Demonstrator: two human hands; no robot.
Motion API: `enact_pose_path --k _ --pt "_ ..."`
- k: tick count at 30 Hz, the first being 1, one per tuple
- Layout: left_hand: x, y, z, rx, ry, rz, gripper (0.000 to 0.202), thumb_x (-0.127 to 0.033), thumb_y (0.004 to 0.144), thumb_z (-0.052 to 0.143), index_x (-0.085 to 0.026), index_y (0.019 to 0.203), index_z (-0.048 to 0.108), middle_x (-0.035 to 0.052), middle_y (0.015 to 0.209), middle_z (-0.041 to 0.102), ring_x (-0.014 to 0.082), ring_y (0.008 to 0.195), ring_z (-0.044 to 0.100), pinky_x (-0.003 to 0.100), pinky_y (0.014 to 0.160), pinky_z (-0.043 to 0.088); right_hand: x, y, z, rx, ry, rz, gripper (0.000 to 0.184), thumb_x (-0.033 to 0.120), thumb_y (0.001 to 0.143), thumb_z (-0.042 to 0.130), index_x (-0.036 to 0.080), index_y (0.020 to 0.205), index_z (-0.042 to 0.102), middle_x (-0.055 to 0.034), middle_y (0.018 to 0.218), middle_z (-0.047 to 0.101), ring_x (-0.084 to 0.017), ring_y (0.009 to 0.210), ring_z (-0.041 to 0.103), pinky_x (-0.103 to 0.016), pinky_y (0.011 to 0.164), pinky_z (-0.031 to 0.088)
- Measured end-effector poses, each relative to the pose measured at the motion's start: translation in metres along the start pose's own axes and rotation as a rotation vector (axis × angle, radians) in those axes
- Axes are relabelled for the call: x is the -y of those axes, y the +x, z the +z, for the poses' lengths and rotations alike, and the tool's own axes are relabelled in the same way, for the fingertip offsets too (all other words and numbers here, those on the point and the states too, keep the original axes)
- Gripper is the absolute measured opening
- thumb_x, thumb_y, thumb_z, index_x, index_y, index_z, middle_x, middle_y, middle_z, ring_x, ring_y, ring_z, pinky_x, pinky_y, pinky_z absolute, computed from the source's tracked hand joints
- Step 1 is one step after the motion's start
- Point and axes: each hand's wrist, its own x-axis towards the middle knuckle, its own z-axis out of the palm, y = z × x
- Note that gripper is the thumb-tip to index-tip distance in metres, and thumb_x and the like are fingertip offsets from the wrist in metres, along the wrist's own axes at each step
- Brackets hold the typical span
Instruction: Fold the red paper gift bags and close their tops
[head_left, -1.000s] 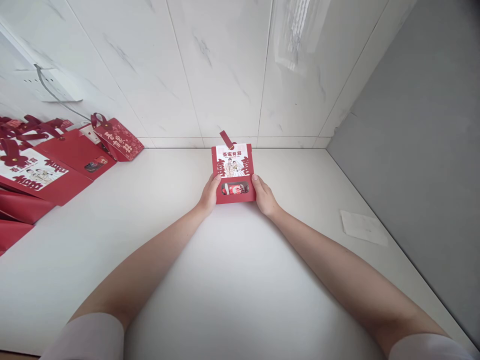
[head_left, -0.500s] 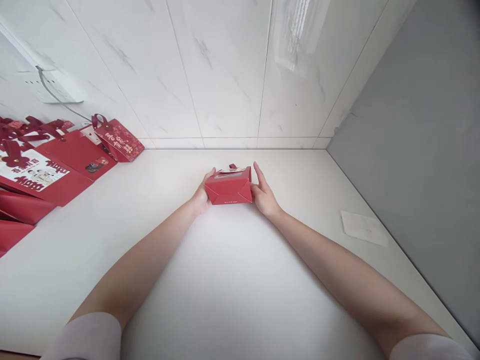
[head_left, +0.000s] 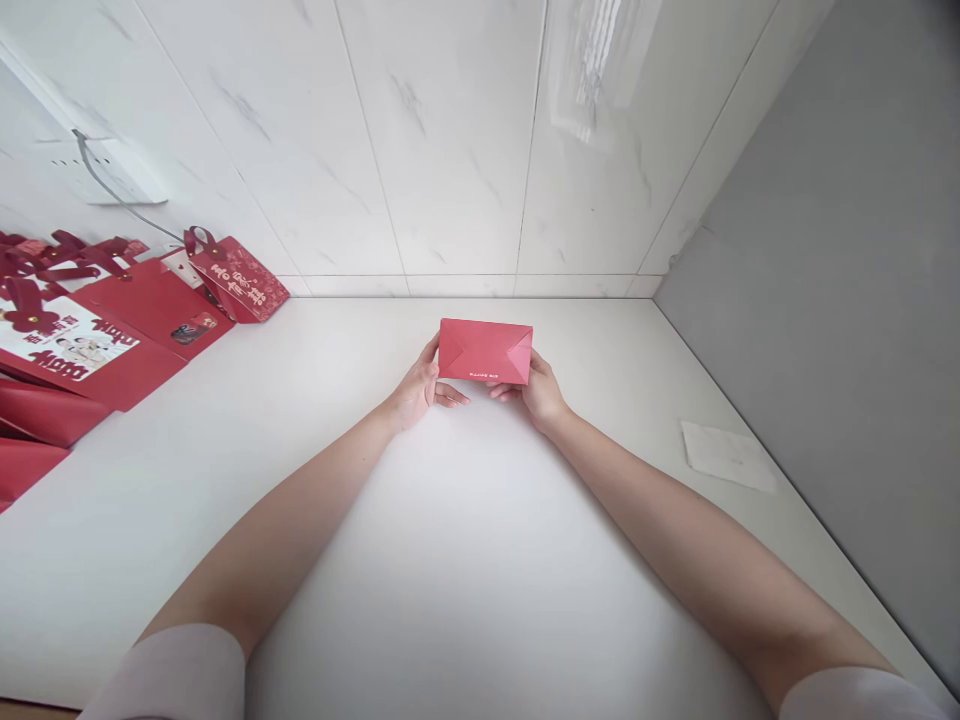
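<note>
A red paper gift bag [head_left: 484,350] is tipped so that its folded base faces me, with a small line of pale print along the lower edge. My left hand [head_left: 420,388] grips its left side, fingers curling beneath. On the right side my right hand [head_left: 541,388] holds it too, some fingertips showing under the lower edge. The bag's front and handle are hidden behind the base. Both hands are over the far middle of the white table [head_left: 480,560].
Several red gift bags [head_left: 142,310] with ribbon handles crowd the table's left side. A thin white sheet [head_left: 726,455] lies at the right. Behind stands a tiled wall [head_left: 450,140] with a socket and cable [head_left: 120,190]; a grey panel [head_left: 840,260] borders the right edge.
The bag has tilted so its base faces me more fully, and it has shifted up and slightly right. My fingers now show under its lower edge.
</note>
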Motion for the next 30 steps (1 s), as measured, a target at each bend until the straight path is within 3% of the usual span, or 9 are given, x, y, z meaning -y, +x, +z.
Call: enact_pose_path --k 30 --pt "-0.0017 0.001 -0.0005 -0.012 0.009 -0.066 0.112 -0.071 0.066 0.073 -0.04 0.154 0.011 0.0177 0.142 0.053 0.0229 0.077 0.074 0.029 0.064 0.058 -0.0054 0.0039 -0.002 -0.02 0.016 -0.038 0.043 0.031 0.078 0.059 0.023 0.119 0.05 0.0006 0.068 0.071 -0.018 0.051 0.067 -0.028 0.048 0.055"
